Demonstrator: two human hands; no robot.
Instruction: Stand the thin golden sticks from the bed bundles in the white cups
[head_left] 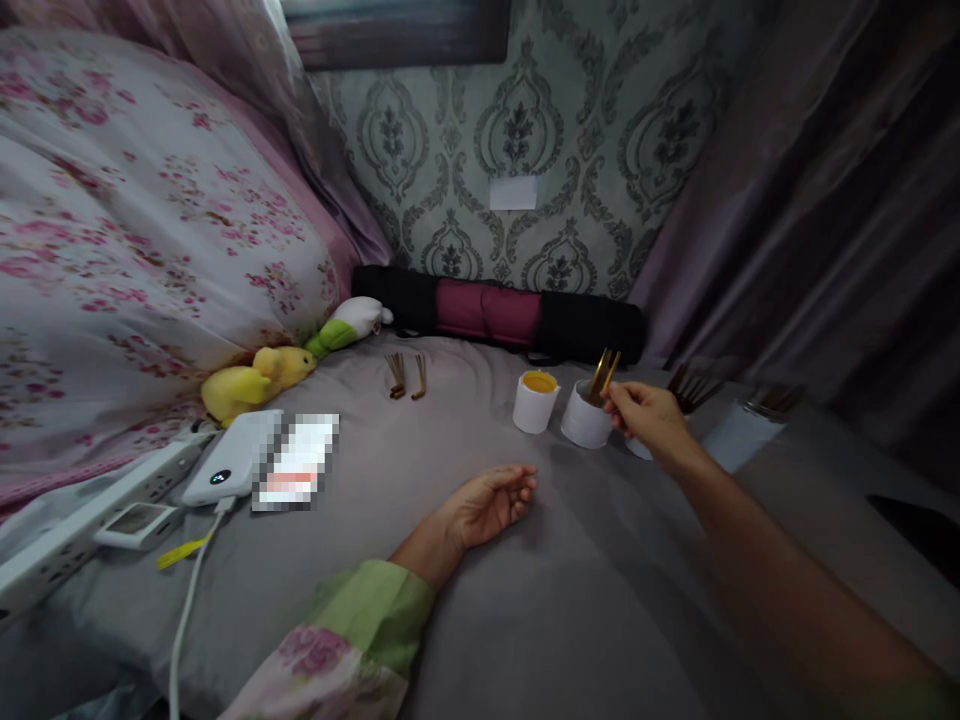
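Note:
My right hand (651, 418) is pinched on a gold-coloured piece of cutlery (603, 374), holding it in the mouth of a white cup (586, 418) on the grey bedsheet (420, 560). Beside that cup, to its left, stands a white cup with a yellow inside (535, 401). My left hand (491, 505) rests palm up on the sheet with its fingers loosely curled and nothing in it. Two small bunches of dark gold cutlery (405, 375) lie further back on the sheet. Right of my hand, two more white cups (742, 432) hold cutlery, blurred.
A floral pillow (135, 250) fills the left. Soft toys (259, 378), a white power bank (229, 458) with cable, a power strip (82, 520) and a blurred-out card lie at the left. A black and maroon bolster (499, 312) lies against the patterned wall. A curtain hangs at right.

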